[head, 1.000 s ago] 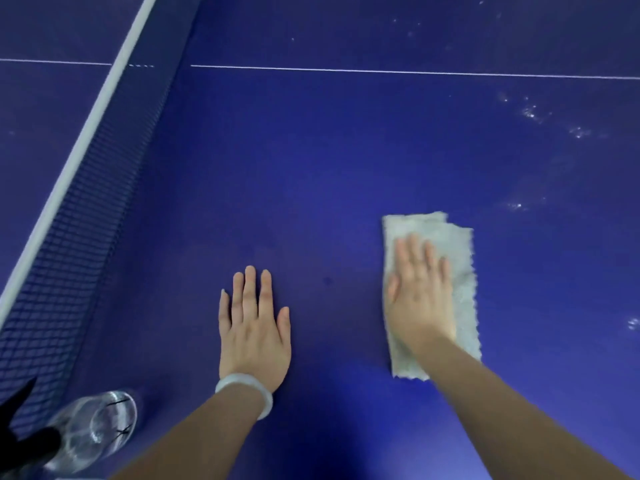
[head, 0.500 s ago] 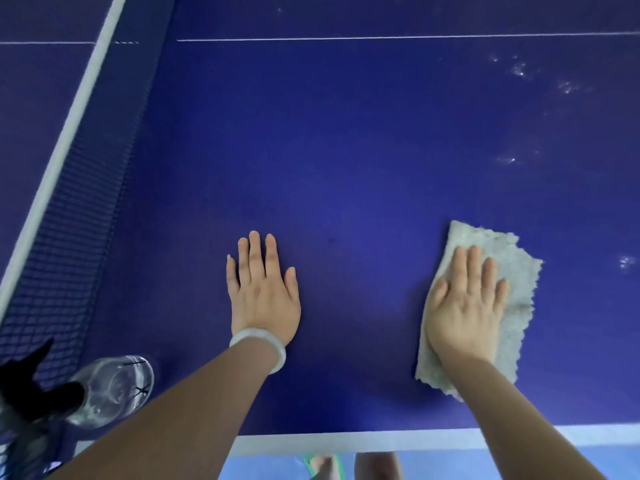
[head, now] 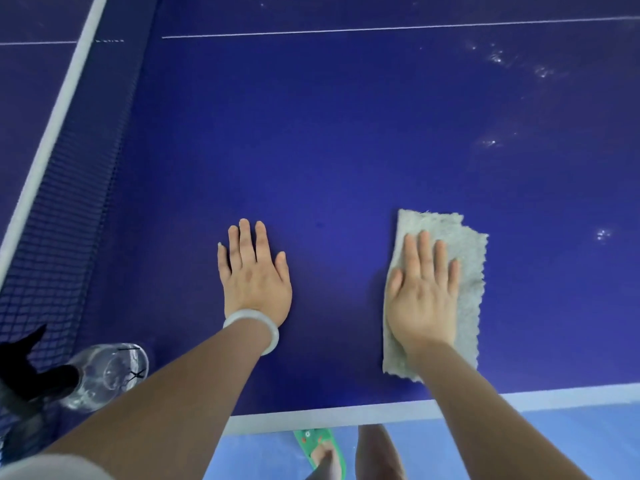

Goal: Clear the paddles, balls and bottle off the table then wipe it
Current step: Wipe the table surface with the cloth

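Blue table surface (head: 346, 150) is spread wide ahead of both hands, bounded by its white near edge (head: 346, 414) and by the net (head: 69, 220) at the left. The left hand (head: 254, 282) is laid flat on it, fingers straight. The right hand (head: 424, 299) is pressed flat on a grey cloth (head: 465, 258) just inside the near edge. A clear spray bottle (head: 107, 374) is stood beside the net, near left.

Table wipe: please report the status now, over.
Left hand flat on table, open. Right hand flat, pressing cloth near edge. Spray bottle by net, not cleared. Wet spots far right.
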A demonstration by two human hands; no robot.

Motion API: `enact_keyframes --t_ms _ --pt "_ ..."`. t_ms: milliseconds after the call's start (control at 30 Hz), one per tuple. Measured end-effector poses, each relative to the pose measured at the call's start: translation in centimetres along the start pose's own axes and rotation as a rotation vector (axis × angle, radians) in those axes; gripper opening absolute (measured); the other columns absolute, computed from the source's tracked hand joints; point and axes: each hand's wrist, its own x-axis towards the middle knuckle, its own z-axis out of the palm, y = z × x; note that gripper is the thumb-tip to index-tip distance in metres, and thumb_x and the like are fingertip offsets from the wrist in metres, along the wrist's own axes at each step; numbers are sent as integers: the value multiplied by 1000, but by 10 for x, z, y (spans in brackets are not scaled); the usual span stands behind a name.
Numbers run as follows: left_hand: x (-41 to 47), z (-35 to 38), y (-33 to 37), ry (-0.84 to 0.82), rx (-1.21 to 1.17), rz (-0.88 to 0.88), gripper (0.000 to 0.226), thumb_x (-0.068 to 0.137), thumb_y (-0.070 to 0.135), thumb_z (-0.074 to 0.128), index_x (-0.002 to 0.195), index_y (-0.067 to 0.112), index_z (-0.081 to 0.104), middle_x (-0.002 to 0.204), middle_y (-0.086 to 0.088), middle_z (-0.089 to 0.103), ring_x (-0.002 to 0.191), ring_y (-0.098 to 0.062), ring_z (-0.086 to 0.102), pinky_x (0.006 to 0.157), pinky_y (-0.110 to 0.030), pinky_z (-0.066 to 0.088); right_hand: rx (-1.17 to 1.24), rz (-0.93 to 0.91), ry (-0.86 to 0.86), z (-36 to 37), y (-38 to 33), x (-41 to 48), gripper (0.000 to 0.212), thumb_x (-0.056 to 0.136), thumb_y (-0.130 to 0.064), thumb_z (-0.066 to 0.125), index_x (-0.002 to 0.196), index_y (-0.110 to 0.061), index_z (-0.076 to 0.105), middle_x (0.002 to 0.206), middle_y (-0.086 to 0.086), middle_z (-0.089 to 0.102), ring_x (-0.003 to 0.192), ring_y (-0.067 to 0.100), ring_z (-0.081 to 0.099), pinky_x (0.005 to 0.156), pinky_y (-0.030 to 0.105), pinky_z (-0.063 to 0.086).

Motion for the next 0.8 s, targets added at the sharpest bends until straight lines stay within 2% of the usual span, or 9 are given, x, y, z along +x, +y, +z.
enact_keyframes --t_ms 67,133,233,300,333,433,567,700,800 --pt "0 0 0 7 2 1 62 102 41 19 156 11 14 163 -12 11 151 -27 6 123 -47 6 9 92 5 -2 -3 9 58 103 -34 15 158 -18 6 165 3 2 152 26 -3 122 50 0" --pt "0 0 0 12 2 -2 62 102 41 19 156 10 15 163 -13 12 151 -28 6 123 -48 6 13 80 -5 0 -26 -4 58 103 -34 13 158 -17 0 165 5 -5 151 29 -8 122 51 -2" --pt "0 -2 1 5 -5 -2 62 102 41 18 156 10 16 163 -12 12 151 -28 6 123 -47 5 -43 -216 -49 10 -55 -54 58 103 -35 10 158 -18 1 165 5 -4 152 29 -6 122 52 2" --pt "1 -2 1 1 -3 -5 62 102 42 17 156 10 15 163 -12 11 151 -27 5 123 -47 4 -54 -381 -85 9 -42 -72 59 102 -35 17 158 -19 9 165 3 5 152 27 1 120 52 9" --pt "1 -1 0 0 -3 -4 62 102 42 17 156 10 15 163 -12 11 151 -27 5 123 -47 4 -51 -402 -90 5 -26 -72 59 101 -34 20 157 -19 14 165 2 9 152 27 5 120 51 11" --pt "0 0 0 13 -9 -3 63 102 42 16 156 10 15 163 -12 12 151 -28 6 123 -47 5 -47 -266 -46 -7 23 -47 59 98 -34 23 156 -21 24 163 -1 17 151 23 12 121 48 12" --pt "1 0 0 16 -10 5 63 102 42 15 156 10 15 163 -12 11 151 -28 6 123 -47 5 -21 -15 -12 -12 45 3 57 102 -35 14 158 -24 10 165 -3 4 152 20 -2 123 44 -1" --pt "1 -1 -2 -5 -33 10 62 102 42 18 156 11 14 164 -11 8 152 -27 2 123 -45 1 -13 15 -16 -10 42 13 58 101 -39 8 158 -25 2 165 -4 -4 152 20 -8 123 44 -5" --pt "-3 -11 9 9 -211 -13 55 105 34 29 153 7 26 161 -15 17 151 -29 9 123 -46 6 -7 6 -16 -10 44 13 58 101 -39 8 158 -25 2 165 -4 -4 152 20 -9 123 44 -4"
